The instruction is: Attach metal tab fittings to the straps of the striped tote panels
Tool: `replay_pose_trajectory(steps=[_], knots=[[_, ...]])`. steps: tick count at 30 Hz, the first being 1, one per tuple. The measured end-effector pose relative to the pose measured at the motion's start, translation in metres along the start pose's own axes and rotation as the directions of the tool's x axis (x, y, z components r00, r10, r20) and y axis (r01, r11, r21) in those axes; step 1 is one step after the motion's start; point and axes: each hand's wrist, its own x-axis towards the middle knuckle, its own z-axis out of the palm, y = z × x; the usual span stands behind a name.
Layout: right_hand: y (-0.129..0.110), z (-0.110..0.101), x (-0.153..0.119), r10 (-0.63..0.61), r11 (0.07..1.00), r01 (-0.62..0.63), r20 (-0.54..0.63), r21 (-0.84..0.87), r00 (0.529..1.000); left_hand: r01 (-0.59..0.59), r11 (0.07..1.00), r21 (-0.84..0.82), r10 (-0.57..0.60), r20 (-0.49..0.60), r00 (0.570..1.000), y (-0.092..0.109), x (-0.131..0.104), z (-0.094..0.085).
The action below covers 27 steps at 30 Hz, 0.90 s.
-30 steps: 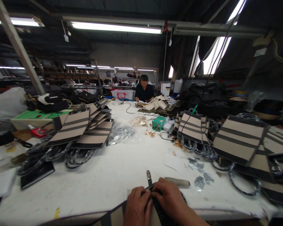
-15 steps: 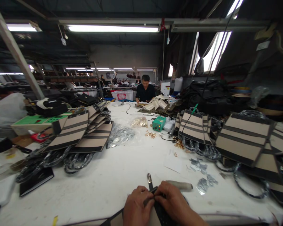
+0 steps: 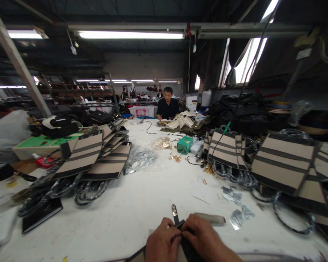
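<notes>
At the table's near edge, a black-and-beige bag panel [image 3: 191,251] lies beneath my two hands. My left hand [image 3: 161,240] has its fingers curled and pinched at the panel's black upper edge. Close against it, my right hand [image 3: 203,236] is also closed, thumb and forefinger pinching the same edge. Whether something small sits between the fingertips is hidden. A black tab with a shiny metal end [image 3: 175,211] sticks up beyond the fingers. Just past my right hand lies a grey, cylinder-shaped roll [image 3: 211,218].
Stacked beige-and-black bag panels [image 3: 109,160] with plastic-wrapped handles stand left; more panels [image 3: 282,160] stand right. Clear plastic scraps [image 3: 236,217], gold metal pieces [image 3: 175,158] and a green box with a cord [image 3: 184,145] lie on the white table [image 3: 120,218]. A person [image 3: 168,105] sits opposite.
Both hands and the bag panel appear slightly lower and to the right, along with nearby things, as the view shifts a little. The pinching grip stays much the same. The person opposite has raised their head.
</notes>
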Motion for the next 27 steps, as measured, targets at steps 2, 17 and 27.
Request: replay_pose_trajectory(steps=[2,17,27], knots=[[-0.008,-0.015,0.011,0.011,0.999,-0.012,0.042,0.034,0.999,0.018,1.0,0.005,-0.018,0.037,0.999,0.003,0.003,-0.004],[-0.124,-0.166,0.193,-0.113,0.957,0.024,-0.295,-0.289,0.949,0.087,0.99,-0.112,-0.09,-0.02,0.996,-0.003,0.004,0.002],[-0.048,-0.098,0.096,-0.044,0.951,0.033,-0.026,-0.307,0.999,0.098,0.993,-0.07,-0.094,0.055,0.994,0.004,0.001,-0.011]])
